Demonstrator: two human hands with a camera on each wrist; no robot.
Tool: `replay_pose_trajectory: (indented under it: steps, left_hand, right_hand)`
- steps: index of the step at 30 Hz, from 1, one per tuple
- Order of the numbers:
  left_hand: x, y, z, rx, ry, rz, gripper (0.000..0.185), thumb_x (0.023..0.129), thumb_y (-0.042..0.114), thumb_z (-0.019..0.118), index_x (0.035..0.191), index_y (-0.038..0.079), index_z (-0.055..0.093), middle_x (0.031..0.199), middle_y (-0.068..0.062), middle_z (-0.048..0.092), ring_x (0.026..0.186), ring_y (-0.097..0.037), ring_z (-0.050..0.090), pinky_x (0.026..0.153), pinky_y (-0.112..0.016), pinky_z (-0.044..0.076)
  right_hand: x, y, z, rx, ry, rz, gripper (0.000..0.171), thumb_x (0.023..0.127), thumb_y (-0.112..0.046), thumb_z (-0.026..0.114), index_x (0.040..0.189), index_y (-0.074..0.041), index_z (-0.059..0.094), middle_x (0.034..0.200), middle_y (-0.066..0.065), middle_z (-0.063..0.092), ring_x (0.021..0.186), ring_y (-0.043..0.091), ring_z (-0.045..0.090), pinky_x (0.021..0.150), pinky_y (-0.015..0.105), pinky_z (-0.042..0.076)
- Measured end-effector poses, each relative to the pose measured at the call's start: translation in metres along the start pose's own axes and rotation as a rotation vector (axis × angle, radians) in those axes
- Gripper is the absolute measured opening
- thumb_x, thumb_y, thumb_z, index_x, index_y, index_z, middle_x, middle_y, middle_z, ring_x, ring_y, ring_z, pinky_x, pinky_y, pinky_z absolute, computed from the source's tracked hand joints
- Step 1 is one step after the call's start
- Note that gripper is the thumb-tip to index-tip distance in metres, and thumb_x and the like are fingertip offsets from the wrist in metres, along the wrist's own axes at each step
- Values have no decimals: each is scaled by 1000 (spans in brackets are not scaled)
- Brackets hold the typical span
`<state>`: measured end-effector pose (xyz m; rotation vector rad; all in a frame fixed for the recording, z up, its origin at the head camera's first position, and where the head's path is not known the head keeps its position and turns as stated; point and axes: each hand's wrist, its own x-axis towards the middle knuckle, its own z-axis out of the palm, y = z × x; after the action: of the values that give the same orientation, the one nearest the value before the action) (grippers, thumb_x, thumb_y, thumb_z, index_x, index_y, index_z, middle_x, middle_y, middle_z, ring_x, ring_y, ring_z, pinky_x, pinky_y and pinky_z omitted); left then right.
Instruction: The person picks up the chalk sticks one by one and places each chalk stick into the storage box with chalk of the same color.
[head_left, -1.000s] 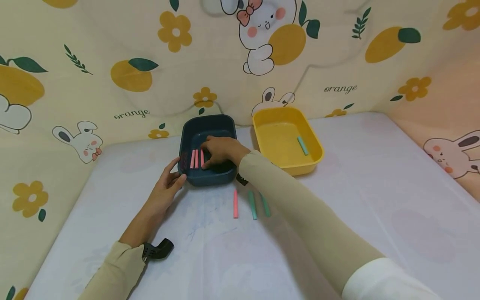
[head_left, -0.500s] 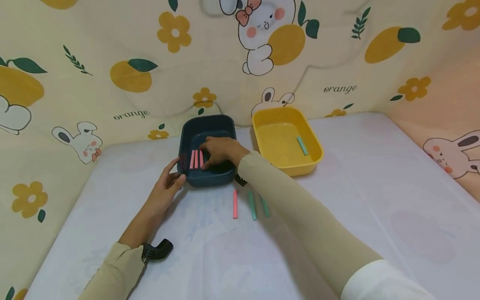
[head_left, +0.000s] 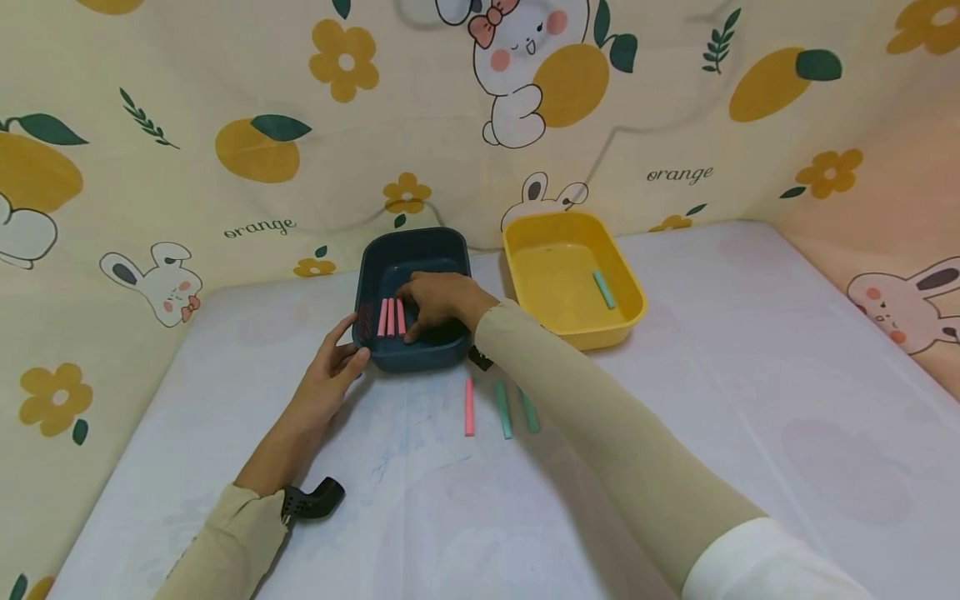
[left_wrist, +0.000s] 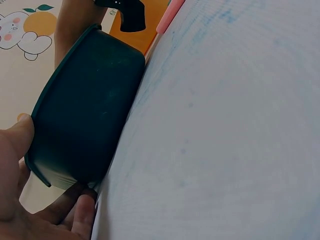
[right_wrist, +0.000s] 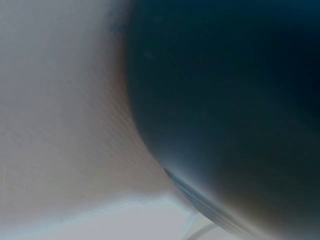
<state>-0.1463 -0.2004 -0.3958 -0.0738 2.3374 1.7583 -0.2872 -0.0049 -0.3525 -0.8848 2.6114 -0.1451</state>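
A dark blue plastic tub (head_left: 420,360) stands at the back of the table. My left hand (head_left: 330,367) grips its near left corner; the left wrist view shows the thumb (left_wrist: 20,132) at the rim and fingers against the lower side. My right hand (head_left: 442,298) reaches inside, finger and thumb pinching the rightmost of three pink chalk sticks (head_left: 391,317) lying side by side there. The right wrist view shows mostly the tub's dark wall (right_wrist: 215,100), blurred, with the hand out of sight.
A yellow tub (head_left: 551,283) to the right holds one green chalk stick (head_left: 603,289). On the table in front lie a pink chalk stick (head_left: 469,407) and two green ones (head_left: 503,409), one partly behind the right sleeve (head_left: 600,417). A patterned cloth (head_left: 420,100) hangs behind.
The rightmost pink chalk has shifted left, closer to the other two in the dark tub, and the right thumb has edged slightly away from its near end. The left hand stays put.
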Motion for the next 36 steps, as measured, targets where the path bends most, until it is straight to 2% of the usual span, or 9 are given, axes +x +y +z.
replay_pose_trajectory:
  steps: [6, 12, 15, 18, 21, 27, 32, 36]
  left_hand:
    - [0, 0, -1, -4, -1, -7, 67, 104, 33, 51, 157, 46, 13, 157, -20, 33, 145, -33, 34, 120, -52, 27]
    - [0, 1, -1, -6, -3, -18, 67, 104, 33, 52, 157, 47, 13, 158, -19, 31, 145, -33, 34, 121, -52, 27]
    - [-1, 1, -1, -5, 0, -24, 66, 104, 35, 52, 156, 48, 14, 158, -19, 32, 145, -33, 34, 121, -53, 27]
    - [-1, 1, -1, 0, 3, -6, 66, 103, 35, 52, 157, 46, 14, 157, -20, 33, 143, -34, 37, 120, -52, 28]
    - [0, 1, 0, 5, 5, 8, 66, 104, 34, 52, 158, 44, 15, 155, -21, 35, 141, -35, 39, 118, -52, 30]
    - [0, 4, -1, 3, 1, -46, 65, 104, 35, 51, 156, 49, 15, 159, -18, 31, 143, -34, 36, 120, -54, 26]
    - [1, 6, 1, 16, 20, -96, 66, 101, 40, 54, 153, 54, 16, 162, -15, 28, 145, -33, 34, 121, -53, 26]
    - [2, 7, 3, 20, 31, -98, 67, 102, 38, 55, 154, 53, 16, 162, -14, 28, 146, -32, 33, 121, -52, 27]
  right_hand:
    - [0, 0, 0, 13, 7, 11, 84, 79, -60, 76, 150, -30, 43, 138, -3, 49, 118, 14, 52, 110, 40, 42]
    - [-3, 0, 0, 65, 28, 2, 85, 78, -56, 79, 149, -26, 44, 132, -2, 54, 115, 14, 53, 107, 39, 44]
    - [-3, 1, 0, 131, 79, -26, 83, 80, -51, 80, 149, -22, 45, 128, -1, 58, 113, 14, 55, 104, 36, 46]
    - [-4, 3, 0, 196, 166, -67, 78, 81, -45, 81, 147, -17, 48, 124, 0, 63, 110, 13, 58, 101, 32, 48]
    - [-6, 4, 0, 223, 237, -98, 73, 82, -42, 80, 144, -16, 51, 123, 1, 64, 107, 13, 59, 99, 31, 48]
    - [-16, 9, -4, 282, 280, -155, 68, 84, -39, 80, 142, -15, 54, 120, 2, 64, 102, 16, 58, 93, 30, 49]
    - [-31, 15, -10, 329, 288, -147, 68, 83, -38, 81, 141, -13, 55, 121, 6, 64, 107, 19, 58, 98, 32, 48]
    - [-42, 23, -10, 352, 306, -139, 66, 85, -40, 78, 141, -13, 55, 122, 6, 64, 111, 18, 57, 101, 33, 47]
